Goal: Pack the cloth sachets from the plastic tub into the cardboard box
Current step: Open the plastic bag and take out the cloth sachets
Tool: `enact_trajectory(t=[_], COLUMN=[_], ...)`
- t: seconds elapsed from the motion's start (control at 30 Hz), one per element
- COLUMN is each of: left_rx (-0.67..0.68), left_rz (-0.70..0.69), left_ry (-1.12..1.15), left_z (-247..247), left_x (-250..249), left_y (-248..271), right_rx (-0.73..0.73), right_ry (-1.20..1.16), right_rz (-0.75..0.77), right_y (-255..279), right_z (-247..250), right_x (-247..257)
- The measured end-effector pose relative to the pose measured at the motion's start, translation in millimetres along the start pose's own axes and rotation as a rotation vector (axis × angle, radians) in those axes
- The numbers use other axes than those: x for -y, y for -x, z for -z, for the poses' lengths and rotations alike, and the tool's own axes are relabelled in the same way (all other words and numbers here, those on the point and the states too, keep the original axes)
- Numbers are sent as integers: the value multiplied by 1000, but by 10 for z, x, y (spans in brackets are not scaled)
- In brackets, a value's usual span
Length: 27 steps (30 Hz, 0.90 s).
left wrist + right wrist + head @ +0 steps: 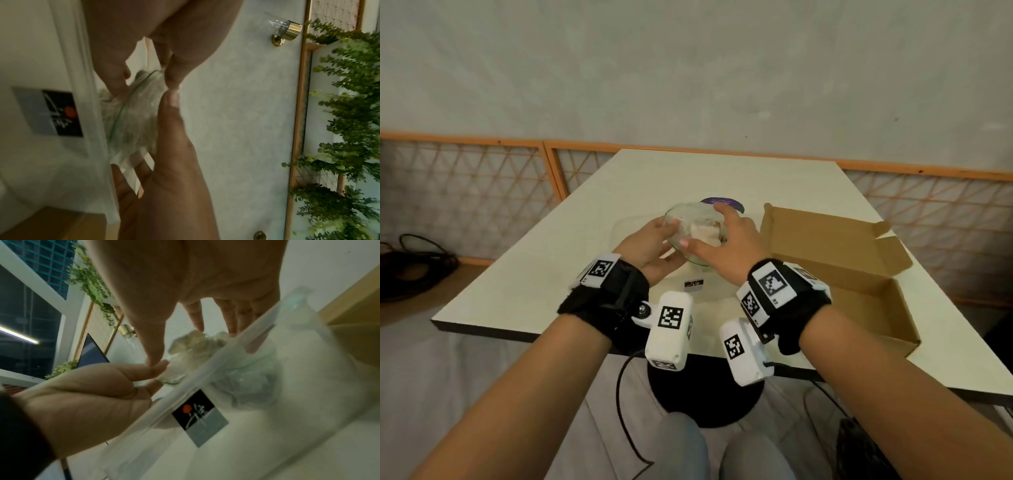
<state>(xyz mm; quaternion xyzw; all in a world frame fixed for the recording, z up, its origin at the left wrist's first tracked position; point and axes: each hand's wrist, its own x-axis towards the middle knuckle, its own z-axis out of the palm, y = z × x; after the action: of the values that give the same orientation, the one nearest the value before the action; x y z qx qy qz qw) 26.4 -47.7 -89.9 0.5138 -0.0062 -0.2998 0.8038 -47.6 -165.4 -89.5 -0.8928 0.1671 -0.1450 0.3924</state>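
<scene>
The clear tub point(697, 233) was gripped by both the left hand point(650, 245) and right hand point(726, 240), fingers curled round its sides, lifted off the table point(544, 274), probably for emptying. Sachets point(705, 230) were inside; the open cardboard box point(859, 274) lay just right.

A pale cream table point(688, 178) holds an open cardboard box point(835, 260) at its right side, a clear plastic tub point(619, 228) near the middle, and a purple disc point(722, 201) just behind it.
</scene>
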Motion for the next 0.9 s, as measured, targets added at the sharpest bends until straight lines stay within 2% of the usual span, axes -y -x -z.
enact_trajectory(t=[0.17,0.27,0.37,0.5,0.6,0.67,0.7,0.8,0.9], left_rx=[-18,-31,-48,0,-28,-16,-39,-111,-7], left_rz=[91,227,284,278,279,272,227,121,178], left_ry=[1,-5,57,140,78,164,172,-44,-264], left_z=[70,42,37,-68,-114,-86,-68,-7,19], left_x=[-75,-121,-133,-97,-89,-93,-101,-159,-223], left_y=[-23,-14,-37,56,63,15,-32,-132,-55], right_rx=[-53,-22,24,100,179,174,162,132,108], right_ry=[-8,39,91,215,324,336,332,340,244], right_rz=[37,62,85,111,164,178,174,160,129], right_y=[-33,-22,-76,-142,-147,-182,-205,-275,-361], right_z=[102,167,195,269,266,262,266,273,232], right_x=[27,80,119,136,116,96,92,104,139])
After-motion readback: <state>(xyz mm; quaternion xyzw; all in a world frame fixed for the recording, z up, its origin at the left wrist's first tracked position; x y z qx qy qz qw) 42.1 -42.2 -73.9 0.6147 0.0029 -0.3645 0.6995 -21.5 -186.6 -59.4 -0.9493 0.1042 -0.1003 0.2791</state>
